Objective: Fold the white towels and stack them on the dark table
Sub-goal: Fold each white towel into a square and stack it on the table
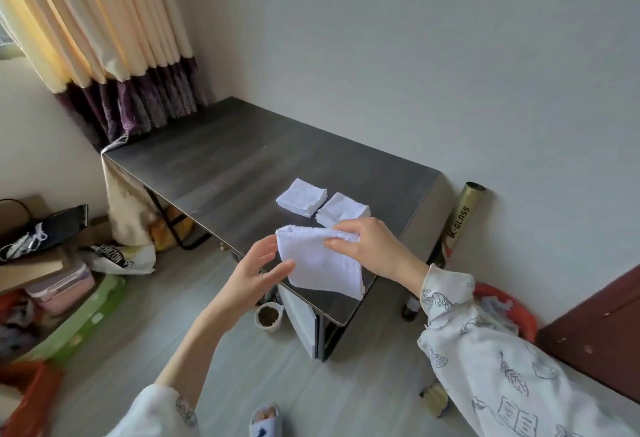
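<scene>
At the far left of the frame a green bin (86, 319) and a black bag (45, 229) sit on the floor below the striped curtain (104, 21). Left of centre, your left hand (252, 274) has its grip released, fingers straight, thumb and fingertips touching the left edge of the white towel (318, 263). That towel hangs half-folded over the near corner of the dark surface (225, 159). Just above it, two folded stacks (302, 197) (341, 211) lie side by side on the surface. Right of centre, your right hand (374, 246) pinches the towel's upper right edge. A gold tube (460, 218) leans against the wall at the right.
</scene>
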`<state>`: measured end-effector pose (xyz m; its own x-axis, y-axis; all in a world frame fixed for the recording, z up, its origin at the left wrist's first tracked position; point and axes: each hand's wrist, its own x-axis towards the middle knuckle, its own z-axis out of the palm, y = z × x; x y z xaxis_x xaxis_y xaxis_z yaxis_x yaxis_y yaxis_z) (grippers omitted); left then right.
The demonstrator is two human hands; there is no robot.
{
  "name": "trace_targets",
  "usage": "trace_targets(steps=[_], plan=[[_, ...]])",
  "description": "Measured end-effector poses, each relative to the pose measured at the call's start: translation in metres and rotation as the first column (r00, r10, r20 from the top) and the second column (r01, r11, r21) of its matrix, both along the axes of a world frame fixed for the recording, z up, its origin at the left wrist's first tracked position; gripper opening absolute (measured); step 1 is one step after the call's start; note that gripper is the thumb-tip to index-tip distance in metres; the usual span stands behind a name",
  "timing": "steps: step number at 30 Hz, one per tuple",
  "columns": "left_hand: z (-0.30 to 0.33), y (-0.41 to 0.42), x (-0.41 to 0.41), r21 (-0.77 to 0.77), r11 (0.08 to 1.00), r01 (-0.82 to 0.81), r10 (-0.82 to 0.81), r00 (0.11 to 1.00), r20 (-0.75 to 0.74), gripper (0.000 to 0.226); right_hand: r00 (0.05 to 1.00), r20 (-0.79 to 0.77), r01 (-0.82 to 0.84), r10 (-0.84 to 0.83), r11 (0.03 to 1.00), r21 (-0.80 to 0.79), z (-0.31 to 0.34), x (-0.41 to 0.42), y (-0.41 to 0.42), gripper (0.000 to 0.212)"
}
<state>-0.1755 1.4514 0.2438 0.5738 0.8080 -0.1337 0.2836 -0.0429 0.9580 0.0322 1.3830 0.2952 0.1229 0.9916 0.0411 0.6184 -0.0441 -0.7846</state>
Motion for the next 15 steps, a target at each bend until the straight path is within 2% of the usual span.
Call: trace_targets(steps=[1,3,6,10,15], plan=[[-0.003,0.021,0.002,-0.025,0.999,0.043,-0.042,0.999,0.029,0.062,1.0,-0.007,0.0,0.0,1.0,-0.021,-0.007,-0.002,0.019,0.021],[-0.007,0.06,0.008,-0.052,0.992,0.113,-0.109,0.991,0.073,0.042,0.999,-0.036,0.037,-0.038,0.998,-0.05,-0.022,-0.004,0.058,0.023],[-0.015,0.111,0.015,-0.082,0.98,0.182,-0.178,0.982,0.057,0.022,0.988,-0.101,0.103,-0.114,0.989,-0.106,-0.04,-0.007,0.102,0.024],[-0.03,0.17,0.028,-0.118,0.969,0.219,-0.221,0.975,-0.003,0.02,0.96,-0.181,0.182,-0.214,0.968,-0.174,-0.065,0.002,0.146,0.022],[-0.061,0.217,0.06,-0.147,0.96,0.238,-0.246,0.969,-0.038,0.019,0.916,-0.23,0.257,-0.328,0.922,-0.289,-0.108,0.027,0.181,0.045]])
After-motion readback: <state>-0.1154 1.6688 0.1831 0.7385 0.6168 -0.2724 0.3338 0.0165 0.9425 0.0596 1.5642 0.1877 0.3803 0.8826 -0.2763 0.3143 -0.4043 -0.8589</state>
